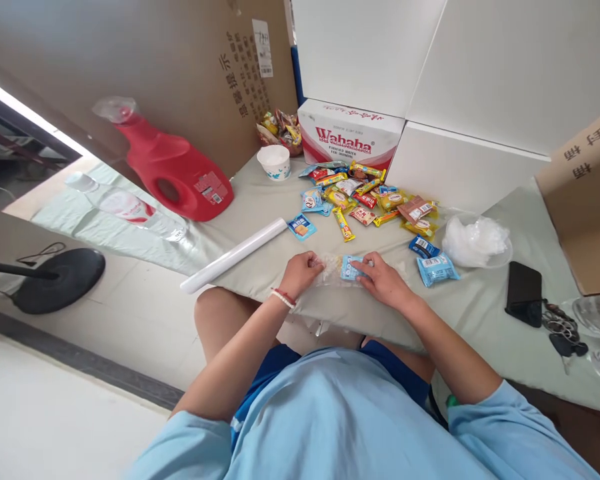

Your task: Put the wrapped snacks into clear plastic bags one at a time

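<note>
A strip of clear plastic film [329,275] lies crumpled at the table's front edge, with a small blue snack packet [348,268] on it. My left hand [300,273] pinches the film's left end between thumb and fingers. From the right, my right hand [384,281] has its thumb and fingers closed on the blue packet's right side. Left of my hands rests a white roll of film [235,255]. Beyond them spreads a pile of wrapped snacks [365,197] in yellow, red, brown and blue. Another blue packet [438,269] sits to the right of my right hand.
Crumpled plastic fills a clear bowl [505,257] on the right, near a black phone [524,293] and keys [563,330]. At the back stand a paper cup [274,163], a snack basket [293,147] and a Wahaha box [350,137]. A red jug [180,170] and plastic bottle [130,208] are left.
</note>
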Demonstrator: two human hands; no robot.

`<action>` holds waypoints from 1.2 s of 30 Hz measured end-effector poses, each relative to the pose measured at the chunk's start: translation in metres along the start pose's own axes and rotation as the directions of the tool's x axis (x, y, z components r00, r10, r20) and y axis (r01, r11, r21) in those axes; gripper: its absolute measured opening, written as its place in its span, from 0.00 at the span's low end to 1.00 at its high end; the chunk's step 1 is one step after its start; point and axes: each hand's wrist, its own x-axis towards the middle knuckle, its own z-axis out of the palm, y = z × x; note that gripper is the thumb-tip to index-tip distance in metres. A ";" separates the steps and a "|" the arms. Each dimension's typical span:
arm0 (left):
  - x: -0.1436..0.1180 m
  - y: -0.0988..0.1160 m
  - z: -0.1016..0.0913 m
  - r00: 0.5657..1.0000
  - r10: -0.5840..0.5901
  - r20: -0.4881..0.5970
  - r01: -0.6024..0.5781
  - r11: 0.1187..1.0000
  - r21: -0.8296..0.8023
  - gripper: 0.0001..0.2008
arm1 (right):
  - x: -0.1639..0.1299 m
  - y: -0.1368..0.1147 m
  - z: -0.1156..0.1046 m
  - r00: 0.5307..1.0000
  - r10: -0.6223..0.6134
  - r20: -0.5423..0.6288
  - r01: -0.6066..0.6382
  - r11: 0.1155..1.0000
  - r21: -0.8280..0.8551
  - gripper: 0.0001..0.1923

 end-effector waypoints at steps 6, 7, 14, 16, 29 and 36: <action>-0.017 0.049 0.041 0.968 0.241 -0.065 -0.245 0.967 -0.065 0.12 | 0.012 0.002 0.016 0.998 0.017 -0.054 -0.006 0.981 0.192 0.22; -0.018 0.055 0.048 0.953 0.297 -0.051 -0.297 0.955 0.011 0.15 | 0.012 0.007 0.015 0.997 0.045 -0.061 -0.028 0.968 0.249 0.22; -0.033 0.054 0.068 0.888 0.453 0.083 -0.422 0.729 0.539 0.26 | -0.020 0.044 0.005 0.873 0.462 -0.156 -0.429 0.880 0.205 0.31; -0.037 0.051 0.072 0.886 0.455 0.087 -0.413 0.689 0.596 0.26 | -0.036 0.048 0.006 0.864 0.495 -0.088 -0.486 0.867 0.108 0.26; -0.044 0.048 0.084 0.841 0.527 0.124 -0.488 0.640 0.593 0.23 | 0.028 -0.012 -0.021 0.941 0.332 -0.067 -0.325 0.941 0.098 0.11; -0.021 0.021 0.060 0.929 0.247 -0.276 -0.213 0.966 0.150 0.15 | 0.052 -0.028 0.008 0.937 0.346 -0.044 -0.347 0.938 -0.007 0.13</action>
